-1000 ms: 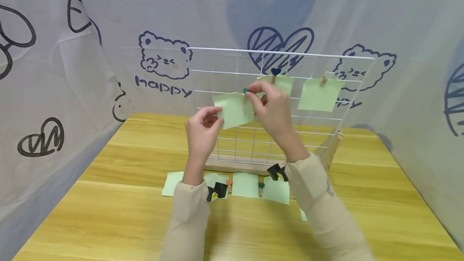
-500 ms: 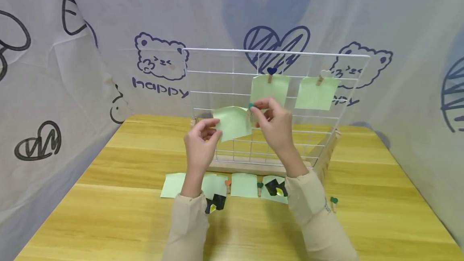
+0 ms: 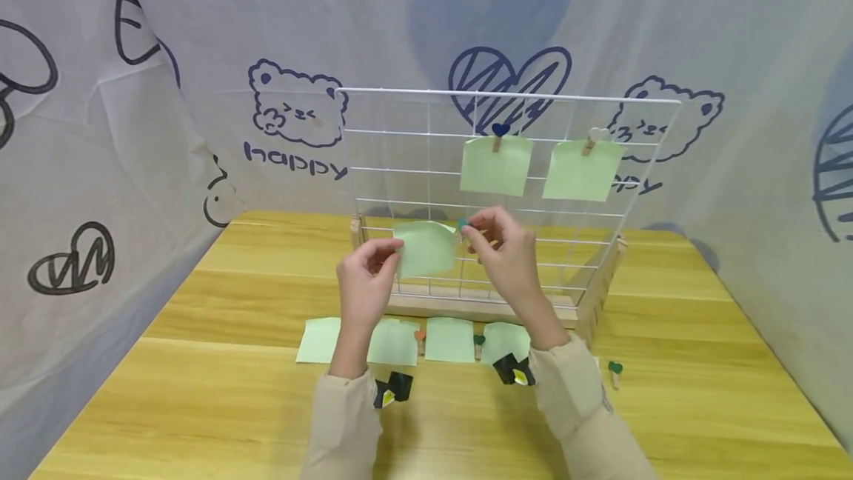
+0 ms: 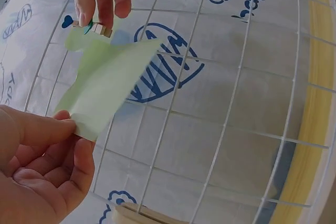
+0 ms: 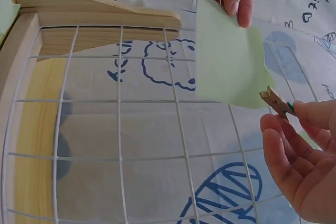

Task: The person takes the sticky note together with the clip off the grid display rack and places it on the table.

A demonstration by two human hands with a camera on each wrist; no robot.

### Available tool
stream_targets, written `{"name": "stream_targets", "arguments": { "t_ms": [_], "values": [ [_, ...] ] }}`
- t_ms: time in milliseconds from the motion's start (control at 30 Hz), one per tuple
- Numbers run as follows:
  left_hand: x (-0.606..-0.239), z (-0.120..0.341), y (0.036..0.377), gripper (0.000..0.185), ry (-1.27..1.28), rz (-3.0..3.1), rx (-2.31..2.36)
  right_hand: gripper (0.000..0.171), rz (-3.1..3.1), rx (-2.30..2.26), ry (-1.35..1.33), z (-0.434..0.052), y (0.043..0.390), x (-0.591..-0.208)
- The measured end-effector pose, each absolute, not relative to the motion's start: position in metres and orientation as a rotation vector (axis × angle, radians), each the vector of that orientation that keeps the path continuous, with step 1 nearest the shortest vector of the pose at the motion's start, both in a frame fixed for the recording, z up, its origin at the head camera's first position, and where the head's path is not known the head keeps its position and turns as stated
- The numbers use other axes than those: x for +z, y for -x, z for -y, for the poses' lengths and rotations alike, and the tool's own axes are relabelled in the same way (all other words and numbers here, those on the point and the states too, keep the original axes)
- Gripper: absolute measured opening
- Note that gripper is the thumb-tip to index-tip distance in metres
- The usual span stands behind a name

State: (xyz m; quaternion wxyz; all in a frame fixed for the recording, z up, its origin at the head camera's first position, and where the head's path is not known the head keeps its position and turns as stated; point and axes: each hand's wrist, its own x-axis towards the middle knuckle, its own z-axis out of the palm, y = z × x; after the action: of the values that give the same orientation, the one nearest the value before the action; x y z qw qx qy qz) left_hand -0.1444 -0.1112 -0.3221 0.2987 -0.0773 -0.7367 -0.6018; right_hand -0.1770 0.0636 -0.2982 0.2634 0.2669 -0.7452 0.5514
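Note:
My left hand (image 3: 365,284) pinches a pale green paper note (image 3: 428,250) by its left edge, in front of a white wire grid rack (image 3: 526,97). Between the thumb and fingers of my right hand (image 3: 509,258) is a small wooden clothespin (image 5: 277,102) with a teal heart. Its tip is right at the note's upper right corner. Higher on the rack hang two green notes, one (image 3: 496,169) under a clothespin with a dark blue heart (image 3: 500,130), the other (image 3: 583,175) under one with a white heart (image 3: 598,135).
Several green notes (image 3: 449,339) lie in a row on the wooden table (image 3: 220,391). Among them are clothespins with an orange heart (image 3: 420,335) and a green heart (image 3: 479,341). Another green-heart clothespin (image 3: 615,369) lies to the right. The rack's wooden base (image 3: 466,310) stands behind the row.
Both hands have come down along the rack with the note and clothespin. The clothespin, overlapping the note's corner before, now shows beside it. The blue-heart note is uncovered.

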Motion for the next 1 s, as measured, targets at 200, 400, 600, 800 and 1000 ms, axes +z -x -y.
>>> {"name": "stream_targets", "arguments": {
  "t_ms": [200, 400, 600, 800, 1000],
  "values": [
    [-0.329, 0.115, 0.139, 0.010, 0.151, 2.028, -1.603, 0.007, 2.052, 1.542, -0.701, -0.067, 0.174, -0.309],
    [-0.333, 0.120, 0.134, 0.009, 0.120, 2.084, -1.614, 0.007, 2.078, 1.603, -0.699, -0.068, 0.171, -0.318],
    [-0.337, 0.127, 0.127, 0.009, 0.103, 2.150, -1.630, 0.008, 2.109, 1.647, -0.693, -0.067, 0.166, -0.323],
    [-0.338, 0.134, 0.122, 0.013, 0.105, 2.213, -1.632, 0.007, 2.161, 1.749, -0.670, -0.066, 0.162, -0.329],
    [-0.342, 0.144, 0.117, 0.018, 0.070, 2.282, -1.595, 0.005, 2.205, 1.800, -0.655, -0.067, 0.159, -0.337]
  ]
}}
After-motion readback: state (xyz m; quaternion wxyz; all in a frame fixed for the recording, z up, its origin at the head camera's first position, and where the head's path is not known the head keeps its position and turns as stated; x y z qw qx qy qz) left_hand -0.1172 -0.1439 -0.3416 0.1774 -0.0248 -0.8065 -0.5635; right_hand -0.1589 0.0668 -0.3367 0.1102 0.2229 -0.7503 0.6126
